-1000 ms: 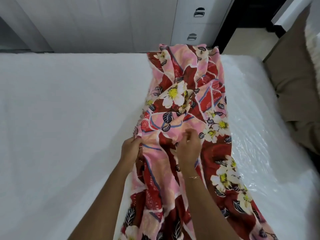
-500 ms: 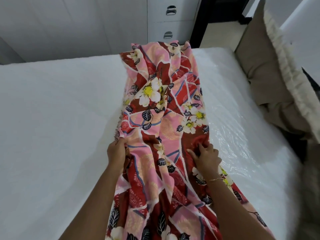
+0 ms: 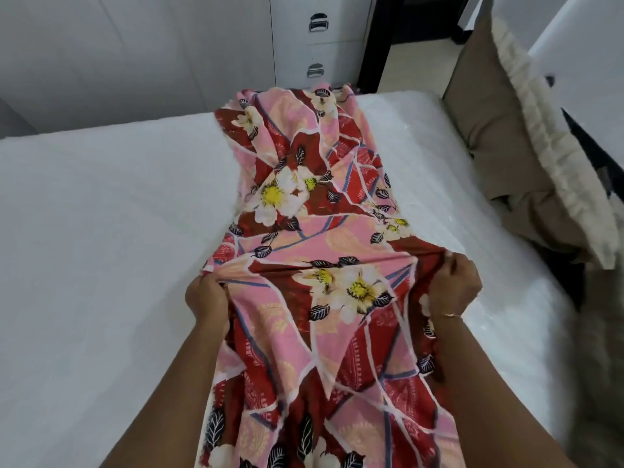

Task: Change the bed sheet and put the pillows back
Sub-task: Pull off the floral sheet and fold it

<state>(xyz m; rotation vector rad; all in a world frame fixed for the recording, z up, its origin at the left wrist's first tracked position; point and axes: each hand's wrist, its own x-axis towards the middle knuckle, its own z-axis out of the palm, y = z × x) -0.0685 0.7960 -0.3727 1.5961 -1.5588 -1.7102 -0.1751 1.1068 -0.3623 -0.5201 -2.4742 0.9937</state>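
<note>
We face a bare white mattress (image 3: 101,248) with grey drawers (image 3: 317,45) beyond its far edge. On the mattress lies our floral sheet (image 3: 314,238), bunched in 1 long strip from far edge to near. Our left hand (image 3: 207,298) grips its left border, our right hand (image 3: 454,288) its right, stretching the cloth between them. Spreading looks barely begun; tucking remains, and the 2 pillows (image 3: 513,136) wait right of the mattress. No writing is readable.

Sheet (image 3: 314,251): matt printed cloth. Mattress (image 3: 101,231): matt white textile; right part glossy clear plastic. Pillow (image 3: 506,136): matt brown cloth. Drawer handles (image 3: 318,22): shiny metal.
</note>
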